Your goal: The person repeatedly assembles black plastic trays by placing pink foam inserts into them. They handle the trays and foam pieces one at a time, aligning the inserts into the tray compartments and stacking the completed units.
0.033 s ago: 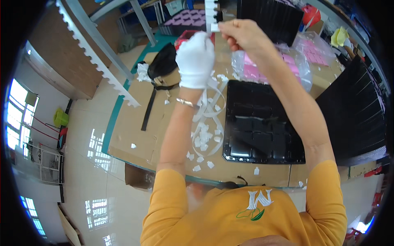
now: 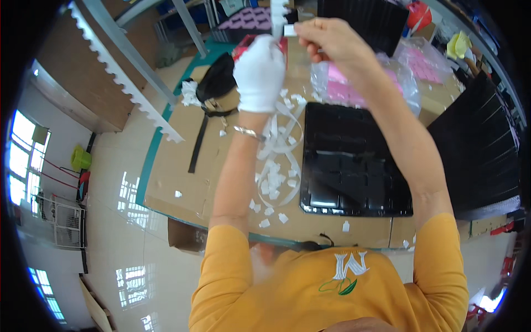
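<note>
My left hand (image 2: 259, 76) wears a white glove and is closed, raised over the far part of the bench. Its fingertips are turned away, so whatever they hold is hidden. Just above it hangs a white strip with a toothed edge (image 2: 278, 15). My bare right hand (image 2: 335, 41) pinches a small white tab (image 2: 289, 30) between thumb and fingers, right beside that strip. Under my arms lie white ribbon loops (image 2: 298, 133) and several loose white tabs (image 2: 272, 181). A glossy black moulded tray (image 2: 354, 166) rests to their right.
A black pouch with a strap (image 2: 217, 77) and a red box (image 2: 243, 47) sit on the cardboard-covered bench (image 2: 171, 177). Pink pieces in clear plastic (image 2: 340, 88) lie beyond the tray. Black ribbed panels (image 2: 475, 144) stand at right. A metal frame with a toothed rail (image 2: 119, 77) rises at left.
Both hands sit slightly higher in the picture, and the whole view has shifted a little. My right hand keeps its pinch on the white tab beside the strip.
</note>
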The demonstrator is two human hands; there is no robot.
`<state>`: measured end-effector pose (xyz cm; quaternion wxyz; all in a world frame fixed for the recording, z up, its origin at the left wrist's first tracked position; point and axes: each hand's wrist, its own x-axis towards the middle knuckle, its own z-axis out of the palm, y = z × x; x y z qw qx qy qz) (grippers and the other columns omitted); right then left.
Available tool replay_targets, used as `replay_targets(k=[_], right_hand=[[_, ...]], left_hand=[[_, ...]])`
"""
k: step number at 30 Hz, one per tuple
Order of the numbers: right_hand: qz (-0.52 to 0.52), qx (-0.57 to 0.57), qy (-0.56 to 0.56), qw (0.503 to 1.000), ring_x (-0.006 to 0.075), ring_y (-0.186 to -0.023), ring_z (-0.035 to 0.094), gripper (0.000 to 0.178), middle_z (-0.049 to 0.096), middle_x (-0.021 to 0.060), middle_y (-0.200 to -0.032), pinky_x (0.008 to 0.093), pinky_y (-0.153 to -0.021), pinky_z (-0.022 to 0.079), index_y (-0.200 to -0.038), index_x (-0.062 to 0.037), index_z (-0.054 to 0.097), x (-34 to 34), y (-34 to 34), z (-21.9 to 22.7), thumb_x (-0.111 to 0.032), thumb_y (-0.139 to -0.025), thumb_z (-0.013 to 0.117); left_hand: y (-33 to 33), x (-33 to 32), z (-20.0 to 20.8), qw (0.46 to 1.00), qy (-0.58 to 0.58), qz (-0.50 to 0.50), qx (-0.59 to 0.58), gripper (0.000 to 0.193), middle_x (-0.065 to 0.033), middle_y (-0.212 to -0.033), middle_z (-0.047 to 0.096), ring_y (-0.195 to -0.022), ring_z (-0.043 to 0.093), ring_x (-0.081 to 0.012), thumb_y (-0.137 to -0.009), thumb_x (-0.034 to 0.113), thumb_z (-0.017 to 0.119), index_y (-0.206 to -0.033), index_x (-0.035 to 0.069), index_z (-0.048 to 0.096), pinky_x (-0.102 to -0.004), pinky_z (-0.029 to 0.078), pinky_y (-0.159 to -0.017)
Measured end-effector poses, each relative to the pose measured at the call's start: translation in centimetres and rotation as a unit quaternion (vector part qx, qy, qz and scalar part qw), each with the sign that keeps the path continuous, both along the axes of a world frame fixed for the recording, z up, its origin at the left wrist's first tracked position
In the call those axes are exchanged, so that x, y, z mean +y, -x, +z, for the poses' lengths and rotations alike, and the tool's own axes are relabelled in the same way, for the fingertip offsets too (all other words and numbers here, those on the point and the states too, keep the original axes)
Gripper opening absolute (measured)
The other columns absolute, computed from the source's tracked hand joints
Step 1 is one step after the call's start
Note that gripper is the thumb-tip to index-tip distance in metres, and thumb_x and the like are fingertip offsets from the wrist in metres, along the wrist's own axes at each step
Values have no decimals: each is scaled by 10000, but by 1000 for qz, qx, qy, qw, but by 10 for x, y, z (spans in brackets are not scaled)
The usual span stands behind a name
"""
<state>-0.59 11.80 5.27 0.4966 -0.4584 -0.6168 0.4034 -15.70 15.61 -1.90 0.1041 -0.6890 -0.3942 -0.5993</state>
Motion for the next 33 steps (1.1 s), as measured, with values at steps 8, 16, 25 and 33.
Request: replay_targets(k=[8,16,25,33], right_hand=[[181,-424,5,888,173,-758,553,157,558,43,-816,320,-686,438,-801,-55,595,6,-78,-102,-190,-858,649],[154,-549,-18,821,321,-885,588,99,567,116,-904,423,-753,451,-808,-73,619,44,-76,-197,-164,-820,657],[78,-540,57,836,338,-934,618,159,635,122,-945,437,-748,474,-877,-88,626,51,-77,-222,-192,-795,714],[-107,-83,-150,979,203,-722,648,298,684,95,-834,305,-643,487,-975,-42,670,63,-6,-74,-321,-871,669]], left_hand=[[7,24,7,938,119,-219,-239,197,-15,-857,645,-725,555,-64,-946,121,571,-1084,-3,637,-232,456,-645],[18,28,0,901,182,-228,-321,156,55,-632,559,-473,397,4,-968,138,570,-982,34,686,-180,288,-423],[17,21,-2,903,227,-229,-284,125,1,-644,611,-508,497,-62,-917,112,585,-905,16,665,-230,387,-480],[7,9,4,867,262,-261,-335,156,14,-670,618,-505,460,-15,-942,147,619,-983,13,687,-184,353,-444]])
